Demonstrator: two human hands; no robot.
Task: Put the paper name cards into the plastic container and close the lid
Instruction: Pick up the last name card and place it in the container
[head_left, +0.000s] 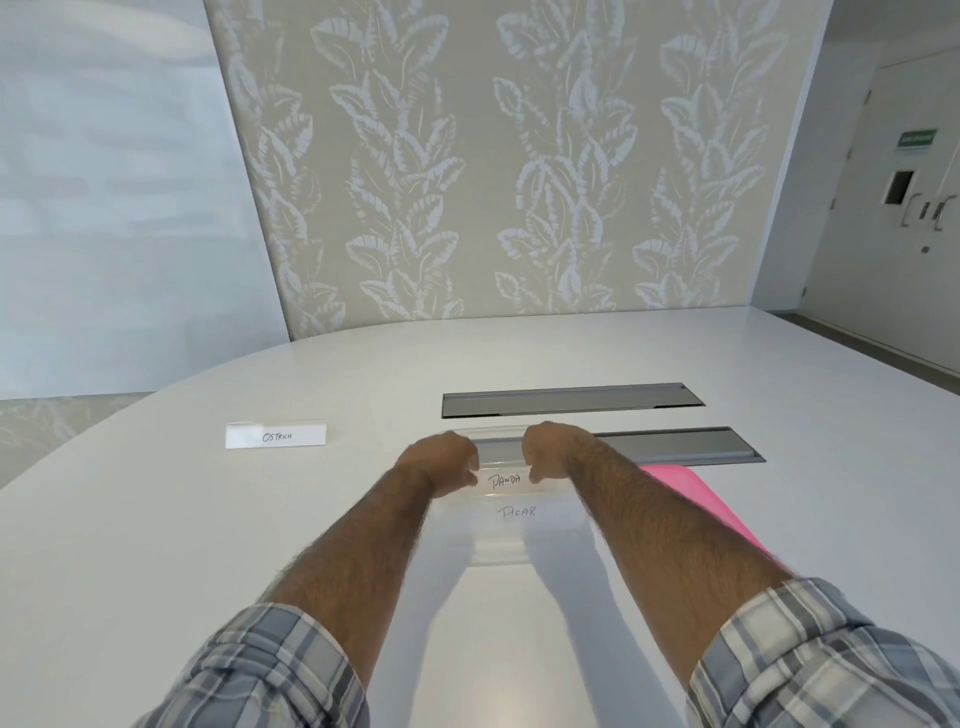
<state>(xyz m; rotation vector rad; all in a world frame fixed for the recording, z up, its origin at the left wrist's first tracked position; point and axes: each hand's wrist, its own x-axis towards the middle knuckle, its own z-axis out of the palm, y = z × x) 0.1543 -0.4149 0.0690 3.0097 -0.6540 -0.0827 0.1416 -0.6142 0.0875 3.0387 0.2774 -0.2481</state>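
The clear plastic container (501, 525) sits on the worktop (208, 519) holding the "Bear" card; both hands' curled fingers pinch the "Panda" card (504, 480) over it. The "Ostrich" card (276, 435) remains out, well left; the pink lid (691, 493) lies beside, off.

Two name cards (506, 493) inside container (498, 551), lid (696, 499) (partly hidden) right, third card (276, 435) far left.

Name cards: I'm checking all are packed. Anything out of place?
Yes. The OSTRICH card stands alone on the table, left of the container, where both hands are placing the PANDA card.
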